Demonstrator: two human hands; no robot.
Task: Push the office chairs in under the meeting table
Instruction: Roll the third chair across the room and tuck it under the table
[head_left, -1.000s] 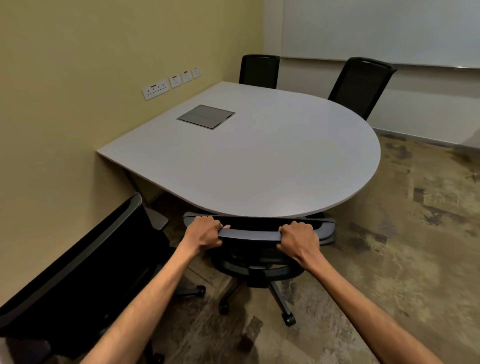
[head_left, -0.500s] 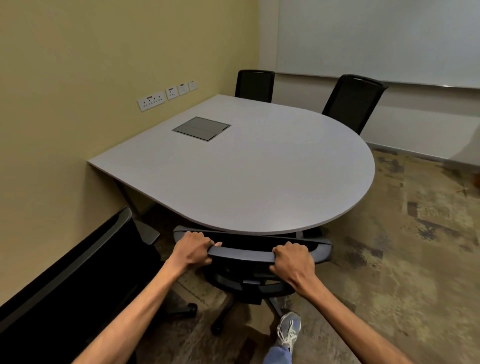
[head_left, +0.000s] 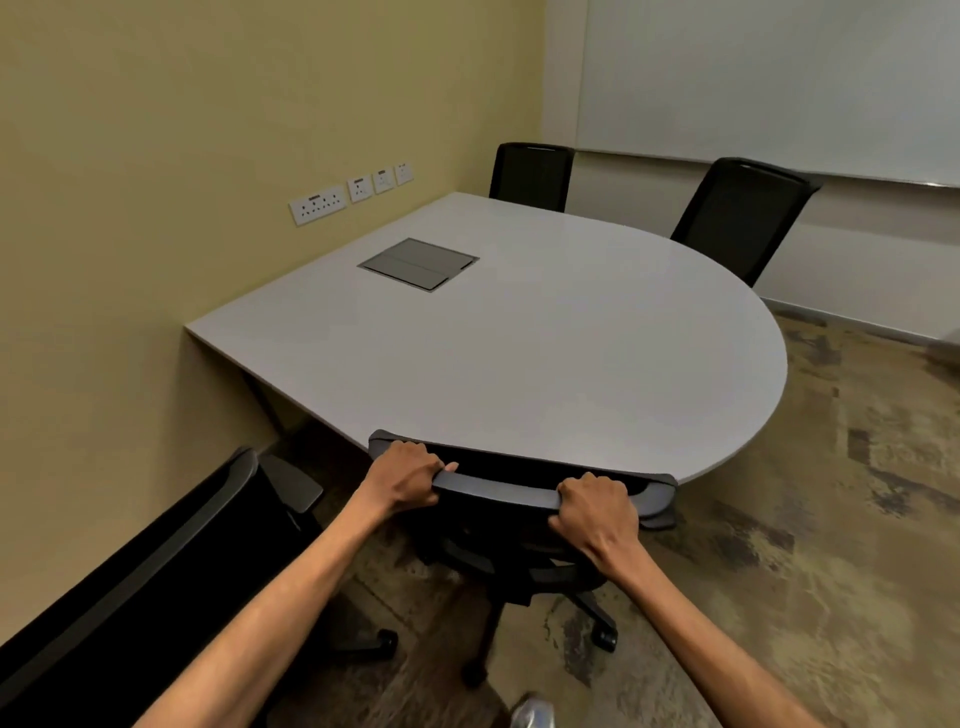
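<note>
Both hands are clamped on the top rail of a black office chair (head_left: 519, 525) at the near, rounded edge of the grey meeting table (head_left: 545, 353). The left hand (head_left: 402, 480) wraps the rail near its left end, fingers curled over the front and thumb lying along the top; the right hand (head_left: 597, 512) grips it near the right end, knuckles up. The top of the chair's back sits right against the table's rim, and the seat is hidden beneath the tabletop. Its star base and castors stand on the mottled carpet (head_left: 805, 571) below.

To the left, close to the yellow wall (head_left: 156, 208), a second black chair (head_left: 156, 571) stands outside the table, its back towards me. Two more black mesh-backed chairs wait at the far side: one near the corner (head_left: 530, 176), one further right (head_left: 737, 218), both just beside the table's edge. A metal cable hatch (head_left: 418, 263) is set flush in the tabletop, with a row of wall sockets (head_left: 353, 192) above. The toe of a pale shoe (head_left: 532, 714) shows at the bottom edge.
</note>
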